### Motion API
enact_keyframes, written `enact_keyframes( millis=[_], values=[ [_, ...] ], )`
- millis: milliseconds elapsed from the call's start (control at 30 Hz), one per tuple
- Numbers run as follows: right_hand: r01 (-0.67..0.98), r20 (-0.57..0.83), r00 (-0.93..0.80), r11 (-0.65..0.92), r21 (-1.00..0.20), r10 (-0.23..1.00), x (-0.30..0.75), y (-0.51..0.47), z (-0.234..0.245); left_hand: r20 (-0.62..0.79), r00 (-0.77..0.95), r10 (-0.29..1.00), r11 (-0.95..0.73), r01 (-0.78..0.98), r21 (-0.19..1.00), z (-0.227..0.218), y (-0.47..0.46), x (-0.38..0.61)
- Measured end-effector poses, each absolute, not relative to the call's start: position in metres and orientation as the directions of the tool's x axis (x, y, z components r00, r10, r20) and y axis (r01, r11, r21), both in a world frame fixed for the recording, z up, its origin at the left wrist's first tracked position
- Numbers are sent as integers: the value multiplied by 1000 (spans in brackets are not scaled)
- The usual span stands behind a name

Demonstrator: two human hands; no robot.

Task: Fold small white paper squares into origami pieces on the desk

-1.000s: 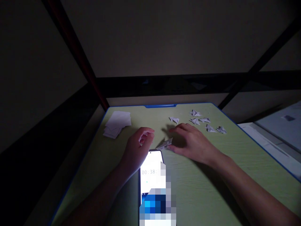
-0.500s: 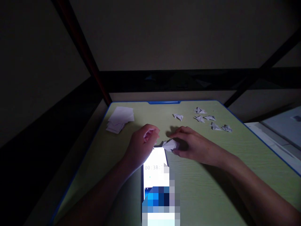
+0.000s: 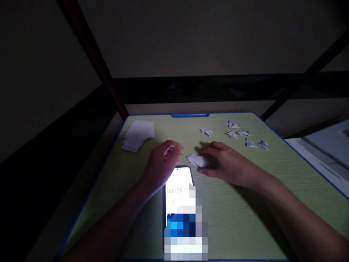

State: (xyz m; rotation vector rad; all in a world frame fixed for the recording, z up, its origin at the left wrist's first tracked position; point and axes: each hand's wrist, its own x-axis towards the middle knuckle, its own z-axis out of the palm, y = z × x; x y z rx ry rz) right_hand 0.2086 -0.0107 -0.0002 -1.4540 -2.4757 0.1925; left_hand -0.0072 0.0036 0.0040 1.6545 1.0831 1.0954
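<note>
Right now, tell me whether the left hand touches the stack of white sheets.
Apart: the head view shows a strip of green tabletop between the left hand and the white sheets.

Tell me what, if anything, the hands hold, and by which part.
No firm hold shows: the right hand is spread around the right end of the folded paper, contact unclear. The left hand is curled, nothing visible inside.
</note>
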Motion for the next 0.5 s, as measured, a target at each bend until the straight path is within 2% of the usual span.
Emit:
enact_keyframes(
  millis=[200,500],
  values=[
    [863,82,-432,439,-251,898,208,-9,-3,220,231,948,-263,176,949,4,3,-6],
    [883,100,-401,413,-223,911,205,-10,-1,237,265,935,-297,219,929,3,2,-6]
  ],
)
